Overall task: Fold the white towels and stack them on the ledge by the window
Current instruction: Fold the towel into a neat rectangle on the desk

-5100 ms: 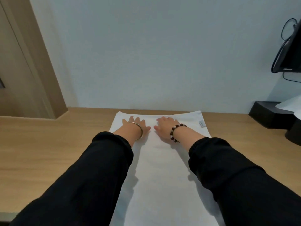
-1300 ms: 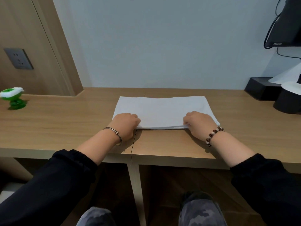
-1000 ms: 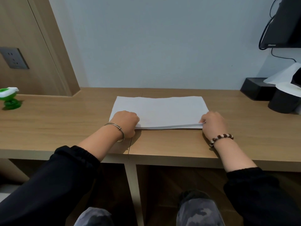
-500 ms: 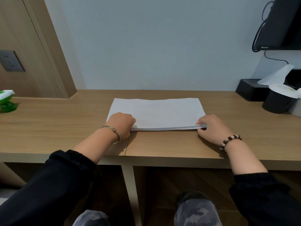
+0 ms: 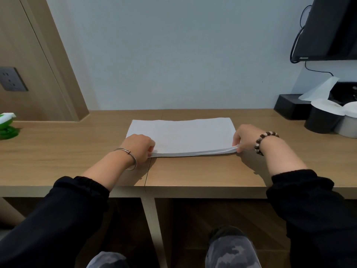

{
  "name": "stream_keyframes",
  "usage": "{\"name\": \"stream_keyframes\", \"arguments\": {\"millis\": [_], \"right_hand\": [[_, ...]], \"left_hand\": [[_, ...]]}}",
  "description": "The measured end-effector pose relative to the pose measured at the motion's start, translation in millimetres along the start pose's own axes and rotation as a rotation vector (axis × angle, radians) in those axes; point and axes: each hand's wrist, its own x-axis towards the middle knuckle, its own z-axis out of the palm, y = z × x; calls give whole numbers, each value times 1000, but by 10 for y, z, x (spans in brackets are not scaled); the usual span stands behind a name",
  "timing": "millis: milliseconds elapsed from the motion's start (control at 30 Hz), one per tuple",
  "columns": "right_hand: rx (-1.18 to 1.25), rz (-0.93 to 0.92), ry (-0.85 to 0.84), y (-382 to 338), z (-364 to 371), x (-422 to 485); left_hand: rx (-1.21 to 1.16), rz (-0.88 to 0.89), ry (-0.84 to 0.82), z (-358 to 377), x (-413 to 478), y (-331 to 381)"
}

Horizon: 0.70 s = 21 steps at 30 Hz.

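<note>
The towel [image 5: 181,132] lies flat in a tidy white rectangle on the wooden top [image 5: 193,169], close to the wall and well back from the front edge, with its layered edge facing the person. The left hand [image 5: 138,147] is on the near left corner, fingers curled in tight, pinching the stacked layers. The right hand [image 5: 246,137] is on the near right corner, fingers bent down and thumb under, nipping the edge, which lifts a touch there. This looks like squaring up before the next fold or a lift. The way to do it well is to hold every layer at both corners, keep the edge taut between the hands, and move both sides together so nothing slides or sags in the middle. Off to the right there's a black tissue box [image 5: 289,106] with a sheet poking out, a black cup [image 5: 321,120] beside it, and a dark screen [image 5: 328,28] cut off by the frame. At far left sit a green object [image 5: 6,124], only partly in shot, and a wall socket [image 5: 12,79]. The left fingertips are tucked out of sight, the layers are too fine to count, and no window or other towel shows, so whether this top is the ledge can't be told.
</note>
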Motion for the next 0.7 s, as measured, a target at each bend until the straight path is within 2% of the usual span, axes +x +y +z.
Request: {"name": "stream_keyframes", "arguments": {"millis": [300,333,467,500,700], "right_hand": [[-123,-60,23,7,-4,95],[-150,-66,62,3,-7,106],[-175,-191,462,70,70,118],[-172,-230,504,101,126,107],[-190,-221,435,186,443,62]], "left_hand": [[14,18,38,10,-23,4],[12,19,38,10,-25,0],[-1,30,25,17,-25,-23],[-1,37,24,17,-23,-27],[25,86,40,35,-42,-52]]}}
